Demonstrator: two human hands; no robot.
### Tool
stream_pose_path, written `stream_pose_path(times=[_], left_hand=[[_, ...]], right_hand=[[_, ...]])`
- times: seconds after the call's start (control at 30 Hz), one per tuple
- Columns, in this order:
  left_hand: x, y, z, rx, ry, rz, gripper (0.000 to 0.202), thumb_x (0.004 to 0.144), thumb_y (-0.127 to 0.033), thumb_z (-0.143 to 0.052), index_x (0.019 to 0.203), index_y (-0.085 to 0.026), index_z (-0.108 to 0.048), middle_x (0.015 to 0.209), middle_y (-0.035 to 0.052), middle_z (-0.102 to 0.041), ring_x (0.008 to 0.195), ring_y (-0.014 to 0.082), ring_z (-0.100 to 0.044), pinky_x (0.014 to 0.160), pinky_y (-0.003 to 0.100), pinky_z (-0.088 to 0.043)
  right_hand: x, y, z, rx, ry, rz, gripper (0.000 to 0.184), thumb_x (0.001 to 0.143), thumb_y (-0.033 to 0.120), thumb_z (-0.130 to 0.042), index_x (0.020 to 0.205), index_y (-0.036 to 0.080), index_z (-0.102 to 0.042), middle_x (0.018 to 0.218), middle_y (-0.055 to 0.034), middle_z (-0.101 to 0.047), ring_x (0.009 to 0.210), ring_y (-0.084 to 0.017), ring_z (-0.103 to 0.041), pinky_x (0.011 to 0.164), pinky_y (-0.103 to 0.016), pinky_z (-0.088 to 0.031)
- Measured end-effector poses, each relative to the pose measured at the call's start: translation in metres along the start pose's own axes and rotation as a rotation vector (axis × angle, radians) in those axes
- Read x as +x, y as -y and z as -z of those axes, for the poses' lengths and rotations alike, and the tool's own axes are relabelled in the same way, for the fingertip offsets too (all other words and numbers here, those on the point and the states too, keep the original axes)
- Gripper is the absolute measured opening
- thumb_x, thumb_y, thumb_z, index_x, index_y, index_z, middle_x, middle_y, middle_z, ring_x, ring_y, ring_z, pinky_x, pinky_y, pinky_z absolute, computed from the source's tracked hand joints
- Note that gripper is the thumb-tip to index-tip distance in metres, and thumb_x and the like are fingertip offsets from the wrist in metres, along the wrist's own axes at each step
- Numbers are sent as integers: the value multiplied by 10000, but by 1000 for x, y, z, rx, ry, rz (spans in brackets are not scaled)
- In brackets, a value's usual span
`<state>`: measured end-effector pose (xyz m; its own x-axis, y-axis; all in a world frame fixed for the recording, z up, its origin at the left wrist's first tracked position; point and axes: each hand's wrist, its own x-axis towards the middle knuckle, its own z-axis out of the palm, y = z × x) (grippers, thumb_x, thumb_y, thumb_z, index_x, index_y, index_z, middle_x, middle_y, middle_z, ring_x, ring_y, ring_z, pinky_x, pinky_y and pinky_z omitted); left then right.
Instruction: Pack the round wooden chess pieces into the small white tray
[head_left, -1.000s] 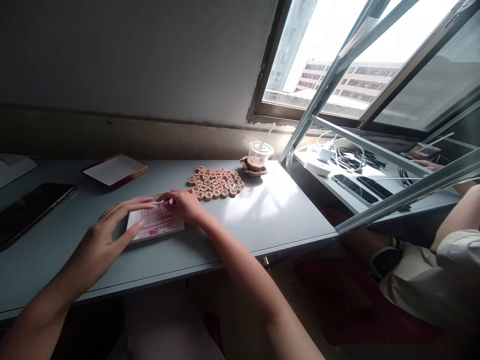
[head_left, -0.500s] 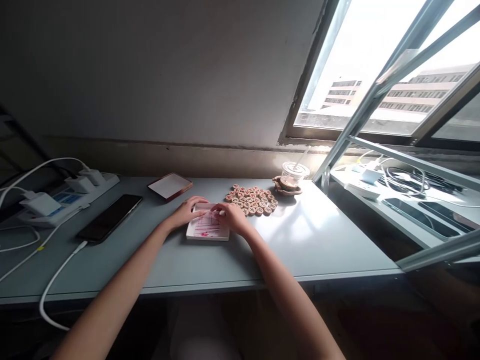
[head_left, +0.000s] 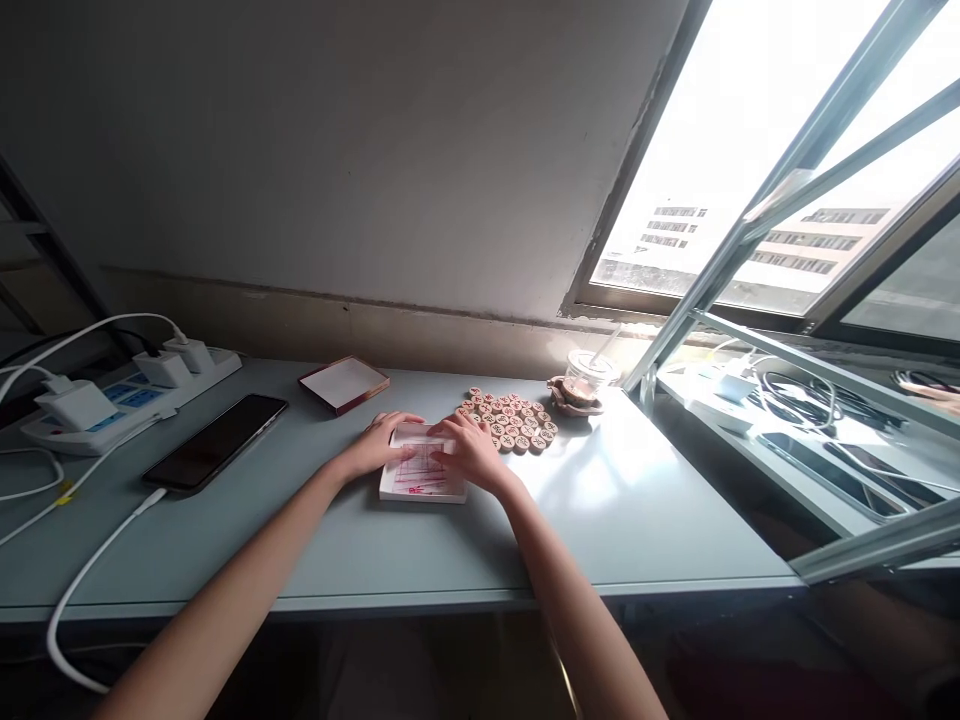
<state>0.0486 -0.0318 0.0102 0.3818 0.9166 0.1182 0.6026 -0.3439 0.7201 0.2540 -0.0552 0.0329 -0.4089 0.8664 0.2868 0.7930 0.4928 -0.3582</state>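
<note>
A shallow white box lies on the desk between my hands, with a paper sheet printed with a red line grid and characters inside it. My left hand spans the box's left rim, thumb over the paper and fingers stretched toward the back edge. Across the back right corner lies my right hand, its fingers spread and its thumb over the sheet. Neither hand visibly lifts anything. Close behind my right hand are several round wooden Chinese chess pieces with red and black characters.
A brown-edged box lid lies upturned near the wall. To the left are a phone and a white power strip with cables. A clear plastic cup stands on a brown holder behind the pieces. Metal frame bars rise at right.
My right hand has opened out, its fingers flatter over the box's back right corner. The left hand stays at the left rim. The camera view has shifted slightly; the chess pieces stay put.
</note>
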Motion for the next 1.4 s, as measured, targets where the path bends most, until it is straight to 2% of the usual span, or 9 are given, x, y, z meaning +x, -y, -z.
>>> stream_pose_path(times=[0.2, 0.3, 0.4, 0.57, 0.8, 1.0, 1.17, 1.27, 1.4], left_hand=[[-2, -4, 3, -8, 10, -20, 473, 677, -315, -572, 1146, -278, -526, 1190, 40, -505, 1147, 262, -430, 928, 376, -405], [-2, -8, 9, 87, -10, -74, 327, 677, -350, -600, 999, -293, -597, 1178, 13, -506, 1159, 264, -397, 967, 399, -356], [-2, -9, 14, 185, -28, -136, 166, 685, -385, -617, 808, -286, -669, 1167, -2, -507, 1150, 266, -391, 1008, 412, -289], [-1, -8, 12, 239, -5, -166, 116, 682, -376, -639, 750, -320, -714, 1145, -16, -539, 1126, 270, -397, 1022, 435, -237], [-2, -6, 9, 235, 82, -187, 149, 742, -355, -602, 826, -343, -724, 1207, -16, -523, 1147, 255, -396, 1025, 415, -241], [-2, -7, 10, 158, 165, -180, 179, 740, -378, -594, 866, -341, -716, 1271, -27, -494, 1189, 265, -383, 1039, 406, -240], [-2, -4, 19, 15, 127, -142, 444, 687, -418, -640, 1116, -308, -606, 1290, 14, -469, 1201, 260, -384, 1027, 380, -283], [-2, 1, 20, 11, 121, -72, 574, 660, -404, -653, 1209, -304, -518, 1284, 32, -461, 1189, 265, -389, 1005, 385, -316], [-3, 3, 14, 49, 143, -17, 555, 653, -361, -630, 1194, -301, -520, 1273, 31, -455, 1203, 270, -369, 1007, 387, -316]], right_hand=[[-5, -21, 24, -35, -128, -175, 122, 806, 292, -547, 894, 259, -625, 978, -10, -634, 975, -193, -522, 839, -337, -305], [-9, -31, 31, -81, -36, -264, 127, 758, 314, -595, 863, 254, -636, 903, -10, -657, 932, -207, -541, 843, -360, -301], [-11, -35, 33, -90, 49, -285, 167, 724, 361, -625, 857, 264, -652, 916, -18, -662, 929, -215, -542, 844, -367, -298], [-12, -38, 33, -60, 65, -246, 216, 678, 400, -667, 857, 280, -653, 904, 7, -660, 921, -208, -541, 861, -376, -294], [-12, -45, 30, -48, 75, -209, 209, 664, 284, -686, 869, 261, -653, 936, -5, -630, 868, -173, -549, 718, -269, -356], [-10, -43, 28, -34, 77, -176, 181, 670, 306, -685, 836, 240, -656, 910, -16, -635, 866, -178, -548, 734, -278, -361], [-11, -42, 26, 7, 61, -173, 180, 686, 337, -665, 825, 225, -645, 884, -20, -632, 832, -173, -548, 709, -272, -372], [-12, -40, 28, 35, 12, -152, 159, 720, 359, -635, 798, 220, -630, 864, -18, -624, 830, -173, -543, 705, -272, -377], [-11, -37, 31, 36, -98, -131, 167, 745, 375, -613, 842, 239, -618, 916, -15, -607, 868, -179, -533, 727, -284, -382]])
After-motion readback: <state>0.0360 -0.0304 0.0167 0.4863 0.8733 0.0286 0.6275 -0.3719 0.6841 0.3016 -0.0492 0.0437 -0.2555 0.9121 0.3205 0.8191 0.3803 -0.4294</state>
